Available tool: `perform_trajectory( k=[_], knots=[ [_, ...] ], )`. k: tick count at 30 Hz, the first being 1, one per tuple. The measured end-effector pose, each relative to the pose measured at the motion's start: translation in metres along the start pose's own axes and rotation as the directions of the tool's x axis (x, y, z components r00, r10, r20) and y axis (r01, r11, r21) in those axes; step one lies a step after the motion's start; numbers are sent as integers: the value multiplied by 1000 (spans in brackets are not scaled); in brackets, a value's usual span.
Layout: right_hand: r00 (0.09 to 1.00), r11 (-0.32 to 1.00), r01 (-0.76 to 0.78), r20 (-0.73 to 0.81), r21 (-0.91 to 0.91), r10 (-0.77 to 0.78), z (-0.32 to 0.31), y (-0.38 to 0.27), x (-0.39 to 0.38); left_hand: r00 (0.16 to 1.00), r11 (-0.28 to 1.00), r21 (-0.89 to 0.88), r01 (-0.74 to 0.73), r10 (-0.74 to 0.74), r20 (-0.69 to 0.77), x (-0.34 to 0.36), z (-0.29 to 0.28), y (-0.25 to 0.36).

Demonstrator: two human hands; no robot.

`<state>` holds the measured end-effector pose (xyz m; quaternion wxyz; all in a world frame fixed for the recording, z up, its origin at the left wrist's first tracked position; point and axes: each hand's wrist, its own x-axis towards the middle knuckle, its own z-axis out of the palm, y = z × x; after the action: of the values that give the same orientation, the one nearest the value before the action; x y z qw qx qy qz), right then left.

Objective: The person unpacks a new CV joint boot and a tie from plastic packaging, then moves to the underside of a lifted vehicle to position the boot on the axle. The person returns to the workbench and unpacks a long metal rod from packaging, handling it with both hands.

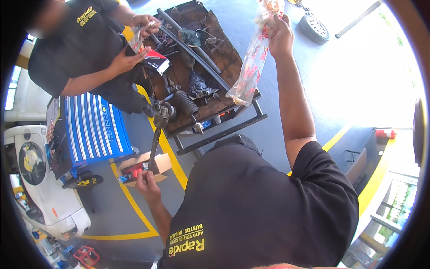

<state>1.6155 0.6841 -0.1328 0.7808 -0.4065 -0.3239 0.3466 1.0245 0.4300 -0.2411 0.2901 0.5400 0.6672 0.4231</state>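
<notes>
My left hand (148, 187) is closed around the lower end of a dark metal rod (154, 148). The rod stands slantwise, and its upper end meets a knobbly metal joint (162, 115) by the table's near corner; whether they are one piece I cannot tell. High on the right, my right hand (281, 36) grips the top of a long clear plastic bag (251, 67) with red print. The bag hangs down past the table's right edge, and its contents, if any, cannot be made out.
A rusty metal work table (224, 38) carries a long grey bar (197, 56), a coil spring (186, 102) and greasy parts. Across it a co-worker (83, 49) handles a plastic bag and a red-and-white box (156, 60). A blue tool cabinet (92, 127) and open carton (162, 167) stand left.
</notes>
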Motion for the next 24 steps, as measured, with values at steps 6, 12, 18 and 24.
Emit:
perform_trajectory(
  k=[6, 12, 18, 24],
  knots=[
    [997, 994, 54, 53, 99, -59, 18, -8, -14, 997, 994, 66, -83, 84, -1, 2, 6, 8],
    [989, 992, 124, 81, 14, -125, 27, -11, -14, 991, 983, 130, -131, 130, 22, -2, 10, 19],
    [981, 984, 150, 109, 95, -160, 30, -25, -21, 992, 985, 114, -127, 127, 13, -5, 15, 21],
    [968, 956, 148, 160, 253, -192, 29, -32, -25, 994, 992, 73, -105, 105, 10, -5, 17, 24]
  ],
)
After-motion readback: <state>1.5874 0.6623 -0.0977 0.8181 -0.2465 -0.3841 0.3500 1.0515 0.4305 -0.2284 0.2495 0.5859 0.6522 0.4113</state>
